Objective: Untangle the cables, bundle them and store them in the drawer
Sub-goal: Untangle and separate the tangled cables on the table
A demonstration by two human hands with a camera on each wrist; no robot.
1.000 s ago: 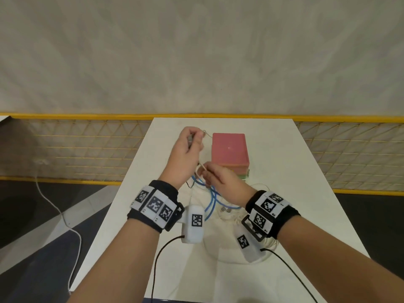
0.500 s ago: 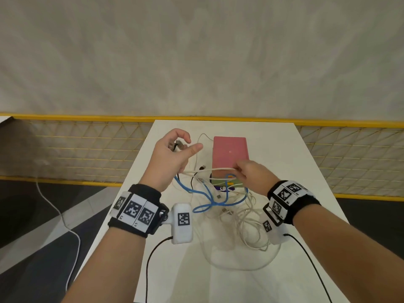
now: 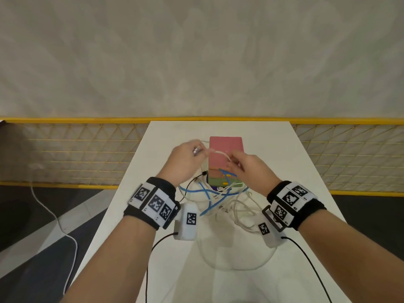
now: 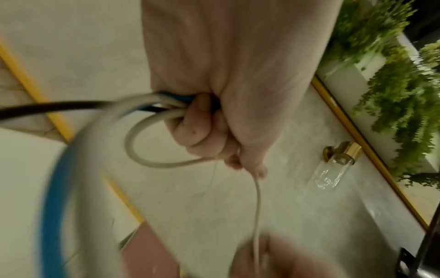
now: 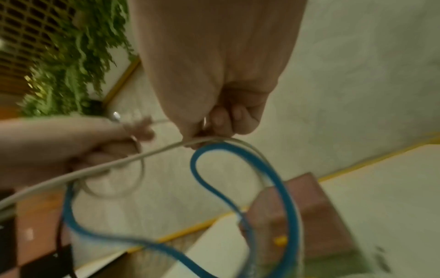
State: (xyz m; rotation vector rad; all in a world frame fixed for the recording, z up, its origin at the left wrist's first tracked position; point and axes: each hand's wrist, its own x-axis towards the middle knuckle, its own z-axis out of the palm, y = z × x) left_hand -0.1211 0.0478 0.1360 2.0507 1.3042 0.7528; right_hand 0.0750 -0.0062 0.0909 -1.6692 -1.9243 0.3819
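A tangle of white cables (image 3: 239, 207), a blue cable (image 3: 208, 194) and a thin black cable (image 3: 192, 182) lies on the white table (image 3: 166, 136) in front of a small drawer unit (image 3: 226, 149) with a pink top. My left hand (image 3: 196, 150) is raised left of the unit. In the left wrist view its fist (image 4: 197, 120) grips white, blue and black strands together. My right hand (image 3: 231, 159) pinches a white cable (image 3: 219, 152) that runs across to the left hand. In the right wrist view a blue loop (image 5: 240, 169) hangs just below the right hand's fingers (image 5: 221, 122).
A yellow mesh fence (image 3: 87, 154) runs behind and beside the table. A white cord (image 3: 56, 217) lies on the dark floor at the left. Black leads (image 3: 157, 243) trail from both wrist cameras over the near table.
After spreading apart half a second ago, my hands have come closer again. The right hand moved up and left over the drawer unit, shortening the white stretch between them.
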